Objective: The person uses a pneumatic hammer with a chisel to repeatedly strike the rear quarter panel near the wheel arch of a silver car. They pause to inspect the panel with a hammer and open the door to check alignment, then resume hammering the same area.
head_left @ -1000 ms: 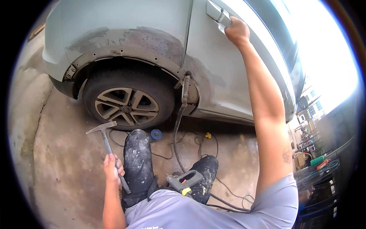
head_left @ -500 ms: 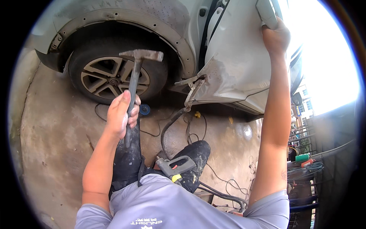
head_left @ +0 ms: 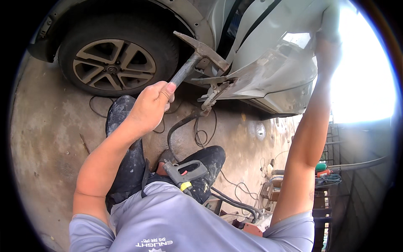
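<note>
My left hand [head_left: 154, 103] is closed around the handle of a hammer [head_left: 200, 50] with a long pointed peen on one side and a blunt face on the other. The head hangs in front of the gap between the wheel arch and the open car door [head_left: 268, 63]. Washed out by glare, my right hand [head_left: 329, 46] is raised to a pale bar-like part of the door and appears to grip it. A metal clamp [head_left: 215, 93] with a thick black cable is fixed to the door's lower corner. On my right thigh rests a grey pistol-grip tool [head_left: 187, 173] with yellow tape.
A tyre with an alloy wheel [head_left: 112, 69] stands left of the door. Loose cables [head_left: 201, 136] and a thin rod [head_left: 85, 143] lie on the concrete floor [head_left: 54, 126]. A red box-like unit [head_left: 253, 229] with thick leads sits at my right side.
The hammer has moved right, from before the wheel toward the door edge, and its head has tilted. My right hand sits further right in view, and the whole view has shifted.
</note>
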Tool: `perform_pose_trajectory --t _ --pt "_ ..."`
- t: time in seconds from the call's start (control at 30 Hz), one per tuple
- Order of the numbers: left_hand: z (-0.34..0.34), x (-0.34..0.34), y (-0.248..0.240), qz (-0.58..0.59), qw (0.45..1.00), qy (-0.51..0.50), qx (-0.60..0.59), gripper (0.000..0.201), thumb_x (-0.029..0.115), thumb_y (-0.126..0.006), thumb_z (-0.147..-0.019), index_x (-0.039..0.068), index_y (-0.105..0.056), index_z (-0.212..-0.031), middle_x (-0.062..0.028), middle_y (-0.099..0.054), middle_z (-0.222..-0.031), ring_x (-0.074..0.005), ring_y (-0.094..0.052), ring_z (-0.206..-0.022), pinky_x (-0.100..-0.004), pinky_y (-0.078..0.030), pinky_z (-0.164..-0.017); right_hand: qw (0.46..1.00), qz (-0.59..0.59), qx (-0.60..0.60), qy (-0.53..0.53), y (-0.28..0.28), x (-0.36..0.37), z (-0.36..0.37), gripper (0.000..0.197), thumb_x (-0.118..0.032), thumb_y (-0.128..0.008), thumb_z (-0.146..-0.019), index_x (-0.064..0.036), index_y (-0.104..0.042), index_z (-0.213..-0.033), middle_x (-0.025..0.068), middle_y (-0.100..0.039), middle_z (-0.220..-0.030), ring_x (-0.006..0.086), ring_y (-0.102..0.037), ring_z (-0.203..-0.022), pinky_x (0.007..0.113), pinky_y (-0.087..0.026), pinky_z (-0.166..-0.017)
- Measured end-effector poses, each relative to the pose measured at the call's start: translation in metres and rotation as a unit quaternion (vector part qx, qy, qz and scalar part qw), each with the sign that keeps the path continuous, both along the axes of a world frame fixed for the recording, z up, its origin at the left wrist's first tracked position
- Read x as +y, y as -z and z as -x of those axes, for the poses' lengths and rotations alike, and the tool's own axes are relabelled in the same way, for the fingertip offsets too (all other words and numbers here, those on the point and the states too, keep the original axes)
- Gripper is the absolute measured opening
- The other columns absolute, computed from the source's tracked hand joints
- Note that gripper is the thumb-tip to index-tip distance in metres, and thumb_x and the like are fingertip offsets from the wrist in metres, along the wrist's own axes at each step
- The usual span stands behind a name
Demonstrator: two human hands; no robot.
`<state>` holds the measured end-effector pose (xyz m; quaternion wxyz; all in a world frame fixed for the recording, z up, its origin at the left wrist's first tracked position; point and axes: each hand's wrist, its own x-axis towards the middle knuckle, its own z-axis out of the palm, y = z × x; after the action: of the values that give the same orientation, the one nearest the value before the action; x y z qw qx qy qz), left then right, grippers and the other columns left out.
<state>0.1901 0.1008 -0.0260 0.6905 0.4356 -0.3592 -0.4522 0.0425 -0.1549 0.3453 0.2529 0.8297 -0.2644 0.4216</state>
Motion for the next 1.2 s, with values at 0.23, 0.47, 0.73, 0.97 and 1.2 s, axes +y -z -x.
perform_pose_trajectory --t 0.23,0.47,0.73,0.97,1.2 --pt "0.002 -0.002 0.011 -0.026 0.998 -0.048 0.013 0.043 0.047 -0.049 -0.110 0.009 -0.053 -0.092 0.0049 -0.042 -0.066 -0.0038 -0.034 -0.048 -0.0223 -0.026 -0.042 0.998 0.037 0.029 0.033 -0.001 -0.002 -0.002 0.027 -0.021 -0.069 -0.081 -0.0051 -0.076 -0.102 0.0088 -0.074 -0.089 0.0222 -0.069 -0.082 0.036 -0.053 -0.078" --pt "-0.004 0.004 -0.007 -0.029 0.991 -0.082 0.098 0.044 0.049 -0.048 -0.110 0.009 -0.053 -0.091 0.0051 -0.041 -0.065 -0.0036 -0.033 -0.047 -0.0219 -0.028 -0.042 0.993 0.038 0.051 0.102 -0.009 -0.007 0.011 0.030 -0.027 -0.066 -0.085 -0.0083 -0.074 -0.107 0.0121 -0.074 -0.097 0.0283 -0.069 -0.087 0.041 -0.053 -0.080" --pt "0.007 0.005 -0.020 -0.033 0.988 -0.094 0.116 0.042 0.045 -0.047 -0.111 0.009 -0.052 -0.091 0.0046 -0.041 -0.065 -0.0037 -0.034 -0.046 -0.0216 -0.029 -0.042 1.000 0.021 -0.004 0.015 0.003 0.011 0.011 0.027 -0.017 -0.063 -0.082 -0.0034 -0.074 -0.103 0.0129 -0.073 -0.089 0.0265 -0.069 -0.085 0.039 -0.053 -0.078" --pt "0.018 0.010 -0.029 -0.047 0.975 -0.075 0.205 0.042 0.044 -0.047 -0.111 0.008 -0.051 -0.091 0.0042 -0.042 -0.066 -0.0032 -0.036 -0.049 -0.0213 -0.030 -0.044 0.994 0.025 -0.011 -0.109 0.028 0.037 0.012 0.031 -0.003 -0.059 -0.076 -0.0002 -0.073 -0.104 0.0089 -0.072 -0.084 0.0209 -0.068 -0.080 0.035 -0.052 -0.074" --pt "0.033 0.010 -0.017 -0.022 0.994 -0.051 0.090 0.044 0.047 -0.047 -0.111 0.008 -0.050 -0.091 0.0044 -0.042 -0.066 -0.0030 -0.034 -0.047 -0.0209 -0.028 -0.042 0.985 -0.016 -0.083 -0.148 0.035 0.031 0.002 0.034 0.003 -0.057 -0.074 0.0008 -0.074 -0.104 0.0069 -0.073 -0.086 0.0183 -0.068 -0.081 0.033 -0.052 -0.075"
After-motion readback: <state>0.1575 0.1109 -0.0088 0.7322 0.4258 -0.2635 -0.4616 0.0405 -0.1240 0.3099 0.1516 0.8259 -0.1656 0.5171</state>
